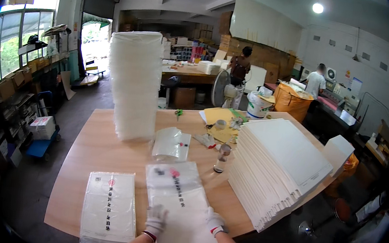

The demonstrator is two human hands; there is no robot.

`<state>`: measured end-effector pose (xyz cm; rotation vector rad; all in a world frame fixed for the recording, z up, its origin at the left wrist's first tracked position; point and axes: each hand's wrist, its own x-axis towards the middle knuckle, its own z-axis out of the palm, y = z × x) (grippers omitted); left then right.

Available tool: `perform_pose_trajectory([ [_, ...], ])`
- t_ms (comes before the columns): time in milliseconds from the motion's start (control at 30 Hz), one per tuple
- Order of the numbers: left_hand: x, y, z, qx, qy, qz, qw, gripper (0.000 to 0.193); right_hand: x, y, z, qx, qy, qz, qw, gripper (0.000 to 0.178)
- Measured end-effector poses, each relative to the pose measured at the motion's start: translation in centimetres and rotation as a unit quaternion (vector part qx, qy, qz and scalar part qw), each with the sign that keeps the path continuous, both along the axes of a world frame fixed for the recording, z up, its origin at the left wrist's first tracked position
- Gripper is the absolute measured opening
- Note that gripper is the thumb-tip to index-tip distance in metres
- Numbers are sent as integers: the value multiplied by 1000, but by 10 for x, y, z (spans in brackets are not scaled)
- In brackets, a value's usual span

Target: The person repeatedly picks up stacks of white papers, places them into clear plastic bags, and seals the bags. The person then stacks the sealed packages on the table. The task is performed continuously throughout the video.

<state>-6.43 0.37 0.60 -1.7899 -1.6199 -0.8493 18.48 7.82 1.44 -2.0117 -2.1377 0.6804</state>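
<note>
Both of my hands wear white gloves and rest flat on a white printed sheet in a clear plastic sleeve point(180, 201) lying on the wooden table point(90, 153). My left hand point(156, 219) presses its near left part, my right hand point(214, 221) its near right edge. Left of it lies a stack of bagged printed sheets point(109, 205). A loose pile of clear bags point(171, 144) sits just beyond the sheet. On the right stands a thick stack of white sheets point(278, 167).
A tall column of stacked clear bags point(132, 83) rises at the table's back left. A small bottle point(222, 158), tape roll point(221, 124), gloves and yellow envelopes lie mid-table. A white box point(338, 148) sits at the right edge. Two people work at benches far behind.
</note>
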Motion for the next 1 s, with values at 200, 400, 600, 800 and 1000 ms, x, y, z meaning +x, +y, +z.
perform_pose_trajectory([
  [200,-8,-28,1,-219,-628,-83,742,17,7,-23,50,-77,-30,131,988,71],
  [400,16,-109,21,-301,-521,-9,799,11,51,-87,18,-67,28,219,973,73],
  [600,13,-146,-22,-269,-530,-20,804,15,76,-148,13,12,33,212,977,64],
  [800,3,-116,1,-311,-324,24,893,26,28,-125,22,161,-58,202,964,59],
  [1000,21,-116,44,-153,-282,-26,947,31,-4,-68,-1,97,-25,132,986,56],
])
